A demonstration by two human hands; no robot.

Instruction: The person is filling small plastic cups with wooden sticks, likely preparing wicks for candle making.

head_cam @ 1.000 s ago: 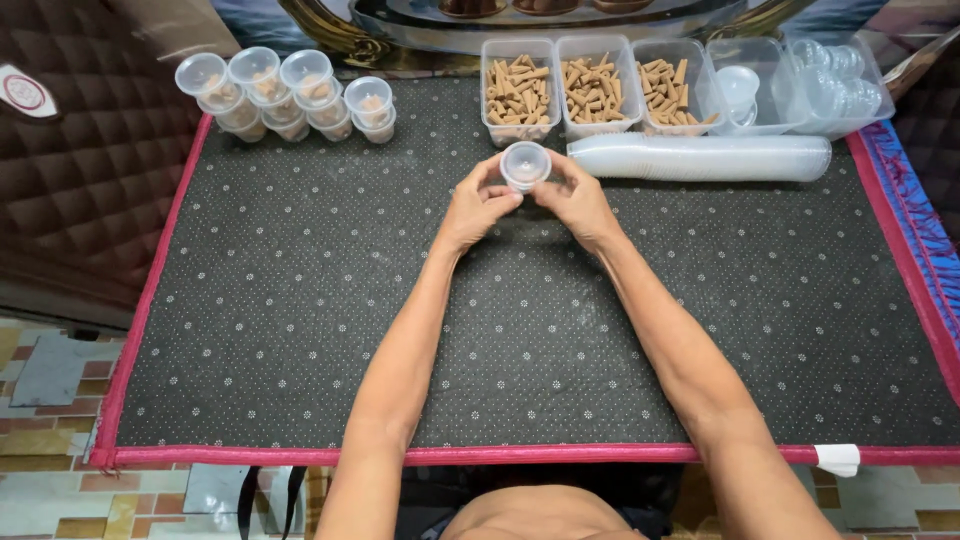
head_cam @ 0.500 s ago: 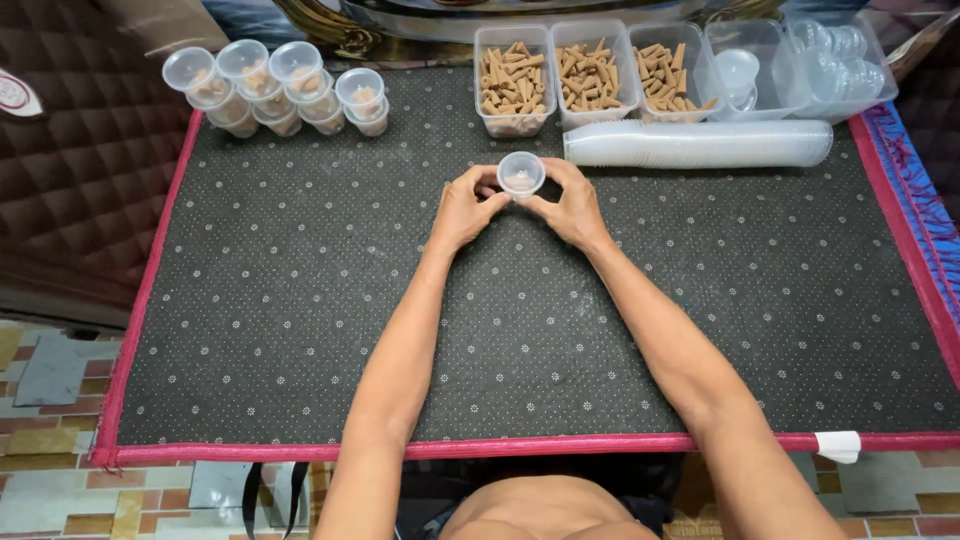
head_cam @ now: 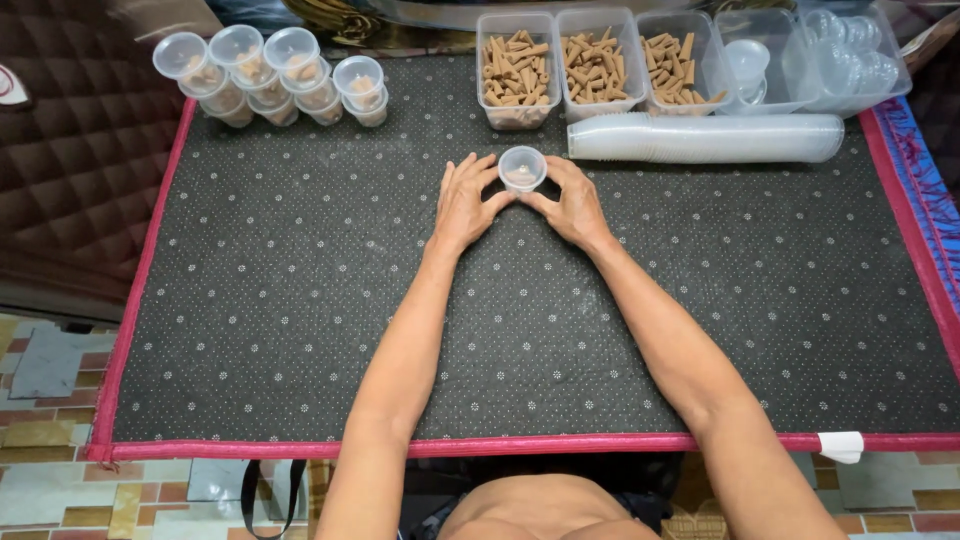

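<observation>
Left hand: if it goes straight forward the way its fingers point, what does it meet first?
Probably the tub of brown sticks: the left hand points up and slightly right beside the small cup.

Both hands' fingers (head_cam: 493, 181) clasp a small lidded cup (head_cam: 522, 168) on the dotted mat (head_cam: 300, 300).

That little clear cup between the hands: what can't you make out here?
- Head view: small cup contents, too small and blurred.
- Fingertips of left hand and right hand, partly behind the cup.
- Lid tub, cut by the top edge.
</observation>
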